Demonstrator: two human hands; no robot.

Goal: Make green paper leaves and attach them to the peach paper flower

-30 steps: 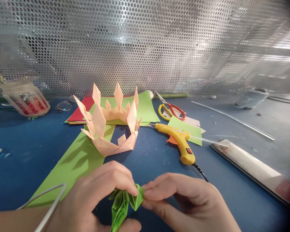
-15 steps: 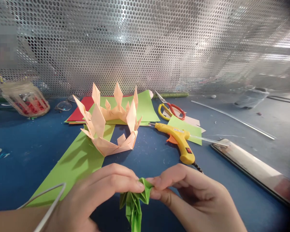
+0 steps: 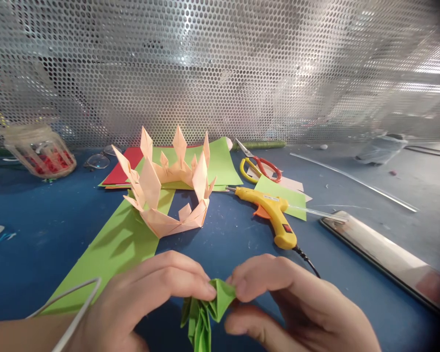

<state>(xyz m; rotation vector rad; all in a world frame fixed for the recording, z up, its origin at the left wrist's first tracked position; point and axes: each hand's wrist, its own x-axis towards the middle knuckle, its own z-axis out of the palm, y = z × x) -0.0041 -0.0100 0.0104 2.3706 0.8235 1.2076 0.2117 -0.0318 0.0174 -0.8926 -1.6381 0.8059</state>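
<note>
At the bottom centre is a folded green paper piece (image 3: pixel 201 318) with many pleats; its lower end runs out of view. My left hand (image 3: pixel 150 298) grips it from the left, the fingertips pressed on its top and the thumb hidden. At its right corner, my right hand (image 3: pixel 297 303) touches the paper with the index fingertip, while the thumb sits lower and apart from that finger. Beyond my hands stands a peach folded-paper crown (image 3: pixel 176 225) with pointed tips, resting partly on a green paper strip (image 3: pixel 106 259).
A yellow glue gun (image 3: pixel 275 215) lies to the right, near scissors (image 3: pixel 260 166) and a phone (image 3: pixel 381 259). Stacked coloured sheets (image 3: pixel 223 164) lie behind the crown. A tilted glass jar (image 3: pixel 40 151) stands far left, and a perforated metal screen (image 3: pixel 220 73) closes the back.
The right thumb has parted from the index finger and dropped lower. The green paper's right flap now shows wider, and both hands sit slightly lower in view.
</note>
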